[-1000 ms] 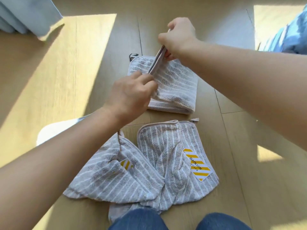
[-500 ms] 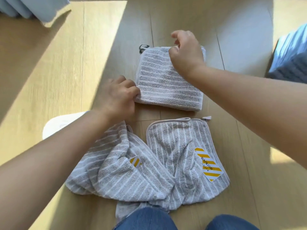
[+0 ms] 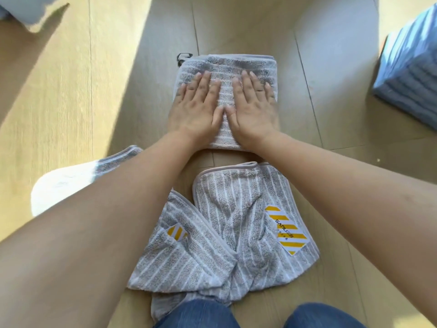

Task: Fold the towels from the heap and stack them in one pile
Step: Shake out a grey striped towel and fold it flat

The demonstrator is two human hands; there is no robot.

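A folded grey towel with white stripes (image 3: 236, 65) lies flat on the wooden floor ahead of me. My left hand (image 3: 196, 107) and my right hand (image 3: 254, 107) press down on it side by side, palms flat and fingers straight. Nearer to me sits a loose heap of grey striped towels (image 3: 227, 223), unfolded and rumpled, with yellow-striped labels (image 3: 287, 233) showing. My forearms cross above part of the heap.
Folded blue cloth (image 3: 411, 74) rests on the floor at the right edge. A pale blue fabric corner (image 3: 26, 8) shows at the top left. A white patch (image 3: 61, 185) lies left of the heap. My knees in blue jeans (image 3: 196, 313) are at the bottom.
My hands held the towel's edge up, then laid it down folded. Both hands have since let go of the edges and moved onto its top, pressing flat.
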